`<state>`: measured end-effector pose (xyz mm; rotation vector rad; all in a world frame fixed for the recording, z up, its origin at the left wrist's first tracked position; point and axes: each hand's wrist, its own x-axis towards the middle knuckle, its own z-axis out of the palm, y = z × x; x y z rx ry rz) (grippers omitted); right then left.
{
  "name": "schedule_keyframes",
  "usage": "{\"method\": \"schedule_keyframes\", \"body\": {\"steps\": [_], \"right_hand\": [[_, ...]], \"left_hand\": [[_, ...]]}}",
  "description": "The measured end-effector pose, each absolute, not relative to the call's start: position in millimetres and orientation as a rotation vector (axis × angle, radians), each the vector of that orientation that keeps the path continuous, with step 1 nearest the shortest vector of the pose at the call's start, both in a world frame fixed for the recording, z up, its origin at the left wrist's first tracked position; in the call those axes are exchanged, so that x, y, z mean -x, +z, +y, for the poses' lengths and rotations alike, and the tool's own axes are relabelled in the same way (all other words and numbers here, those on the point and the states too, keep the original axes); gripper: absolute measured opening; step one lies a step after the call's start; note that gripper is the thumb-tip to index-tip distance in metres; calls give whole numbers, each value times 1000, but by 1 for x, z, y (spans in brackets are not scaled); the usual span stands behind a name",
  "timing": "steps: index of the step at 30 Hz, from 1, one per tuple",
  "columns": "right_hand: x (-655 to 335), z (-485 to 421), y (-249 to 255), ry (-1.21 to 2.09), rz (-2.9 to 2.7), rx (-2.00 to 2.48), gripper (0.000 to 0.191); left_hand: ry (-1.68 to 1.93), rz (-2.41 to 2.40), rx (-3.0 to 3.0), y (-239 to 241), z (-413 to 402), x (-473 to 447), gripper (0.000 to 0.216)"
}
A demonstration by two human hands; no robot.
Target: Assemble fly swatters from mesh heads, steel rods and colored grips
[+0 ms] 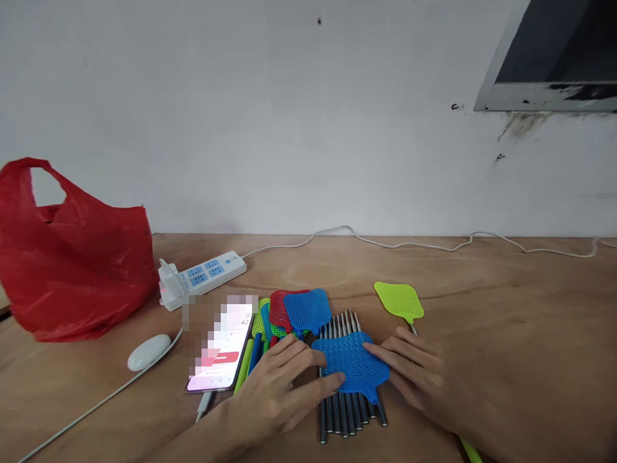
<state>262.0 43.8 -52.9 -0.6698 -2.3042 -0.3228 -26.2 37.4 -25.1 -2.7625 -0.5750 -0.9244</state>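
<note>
The swatter head (351,363) – blue, perforated – is positioned near the front of the table (530,328), between both hands and over the middle of a row of metal rods (343,418). Its short socket points toward the person and slightly right. The rods lie side by side, dark ends nearest the person, bright tips projecting beyond the head.

Left hand (284,379): fingers partly curled, thumb tip on the lower left of the head, index at its left edge. Whether the two pinch the edge cannot be told. Right hand (414,366): fingers extended and slightly spread, index tip on the head's upper right. Thumb contact cannot be told.

A pile of swatters (299,312) – blue, red and green heads – lies beyond the left hand. A lime swatter (399,300) lies beyond the right hand, its shaft running toward that hand.

Left of the pile is a phone (226,354), screen lit and partly blurred, with a plug (205,404) at its lower end. Farther left are a white oval device (149,352), a power strip (205,276) and a red bag (77,270).
</note>
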Motion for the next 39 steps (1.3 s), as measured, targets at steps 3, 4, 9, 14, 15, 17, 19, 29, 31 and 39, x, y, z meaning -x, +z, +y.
{"method": "schedule_keyframes", "body": {"steps": [3,4,9,14,15,17,19,29,31,39], "right_hand": [[-262,44,-53,-315,-2271,646,36],[-261,44,-53,-309,-2263,643,37],[-261,42,-51,-368,-2246,652,44],[-258,40,-50,-426,-2226,657,47],[-257,40,-50,-415,-2223,657,47],[-256,39,-49,-376,-2217,668,49],[-255,40,-48,-339,-2192,704,47],[-265,51,-52,-114,-2072,934,18],[-265,51,-52,-95,-2070,937,19],[-265,50,-51,-11,-2100,932,25]], "left_hand": [[-926,-558,2780,-26,38,27,37],[-928,-547,2785,-27,38,28,39],[-971,-537,2782,-28,38,25,33],[-1056,-565,2809,-27,37,21,30],[-1072,-580,2810,-28,37,21,31],[-1101,-619,2822,-31,39,24,33],[-1121,-658,2835,-34,43,30,37],[-1188,-1072,2627,-25,78,62,19],[-1154,-1159,2649,-26,81,62,21],[-1061,-1399,2659,-27,82,58,22]]}}
